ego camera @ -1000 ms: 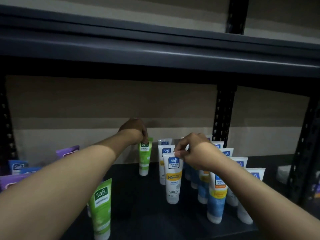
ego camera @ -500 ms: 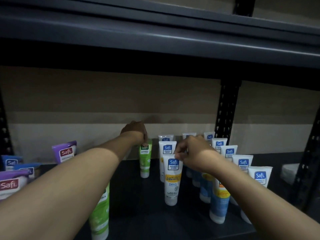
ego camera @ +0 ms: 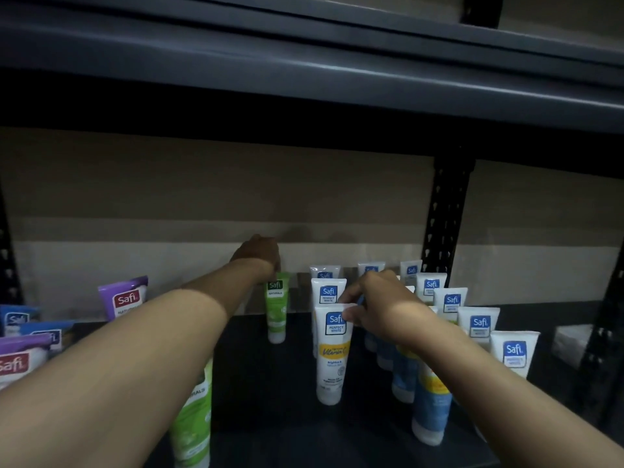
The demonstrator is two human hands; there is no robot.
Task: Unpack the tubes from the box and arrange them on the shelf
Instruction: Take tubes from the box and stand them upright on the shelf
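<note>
Little changed from 0.5 s ago: both holds are kept and no tube has been shifted. The green tube (ego camera: pixel 277 309), upright at the far side of the shelf (ego camera: pixel 263 383), is gripped at its top by the outstretched left hand (ego camera: pixel 258 256), fingers curled down. The white tube (ego camera: pixel 332 352), upright mid-shelf, is pinched at its top edge by the right hand (ego camera: pixel 378 305).

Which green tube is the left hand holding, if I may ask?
The far green tube, upright by the back wall; the left hand grips its top. The near green tube stands unheld.
</note>
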